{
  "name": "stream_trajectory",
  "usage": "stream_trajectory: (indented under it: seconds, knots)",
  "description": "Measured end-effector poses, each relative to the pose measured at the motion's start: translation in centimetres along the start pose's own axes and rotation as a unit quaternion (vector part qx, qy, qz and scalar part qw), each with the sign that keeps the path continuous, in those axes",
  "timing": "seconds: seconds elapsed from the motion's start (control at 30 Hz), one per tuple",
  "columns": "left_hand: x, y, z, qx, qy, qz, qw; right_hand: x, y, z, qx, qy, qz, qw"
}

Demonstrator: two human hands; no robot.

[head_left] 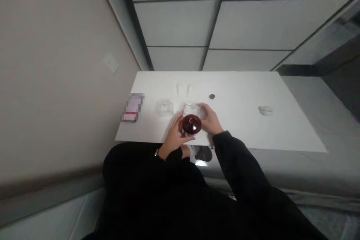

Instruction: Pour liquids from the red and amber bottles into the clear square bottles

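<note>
My left hand curls around a dark red, glossy round vase with a narrow ringed opening at its top. The vase is near the table's front edge. Just behind it is a clear, box-like container, whose lower part the vase hides. My right hand is closed along the right side of this container, thumb close to the vase. Whether that thumb touches the vase I cannot tell. To the left, a second clear container rests on the table.
On the white table lie a small dark disc, some clear pieces at the right and a blurred pink-and-red item at the left edge. Faint whitish shapes sit farther back. A wall borders the left side.
</note>
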State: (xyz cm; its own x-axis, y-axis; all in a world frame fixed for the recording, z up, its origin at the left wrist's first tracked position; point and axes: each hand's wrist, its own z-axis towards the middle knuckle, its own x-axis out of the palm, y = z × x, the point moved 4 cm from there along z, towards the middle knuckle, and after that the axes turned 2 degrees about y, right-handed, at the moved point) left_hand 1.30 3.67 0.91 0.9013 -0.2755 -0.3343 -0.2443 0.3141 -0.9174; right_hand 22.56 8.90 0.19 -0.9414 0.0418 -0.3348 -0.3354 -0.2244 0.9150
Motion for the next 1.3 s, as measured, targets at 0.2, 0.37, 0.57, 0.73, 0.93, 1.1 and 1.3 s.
stream_trajectory:
  seconds: [0.2, 0.37, 0.57, 0.73, 0.93, 1.1, 1.3]
  knots:
    - [0.1, -0.1, -0.2, -0.016, 0.004, -0.030, 0.999, -3.1, 1.2, -2.7, 0.015, -0.022, 0.007, 1.000]
    - [0.6, 0.1, -0.3, -0.072, 0.013, -0.050, 0.996, -5.9, 3.1, -5.2, -0.001, -0.018, 0.029, 0.999]
    - [0.4, -0.4, -0.2, -0.085, 0.015, -0.034, 0.996, -8.2, 6.6, -6.8, -0.068, 0.001, -0.027, 0.997]
    - [0.3, 0.0, 0.0, -0.080, 0.015, -0.034, 0.996, -8.7, 8.4, -7.1, -0.075, 0.024, -0.086, 0.993]
    - [0.3, -0.1, 0.1, -0.073, 0.010, -0.038, 0.997, -8.7, 9.1, -7.2, -0.076, 0.000, -0.074, 0.994]
    - [0.2, -0.3, 0.2, -0.072, 0.007, -0.052, 0.996, -8.7, 10.0, -7.0, -0.091, 0.014, -0.098, 0.991]
    - [0.1, -0.9, 0.0, -0.067, 0.017, -0.081, 0.994, -8.6, 10.8, -6.9, -0.106, 0.030, -0.123, 0.986]
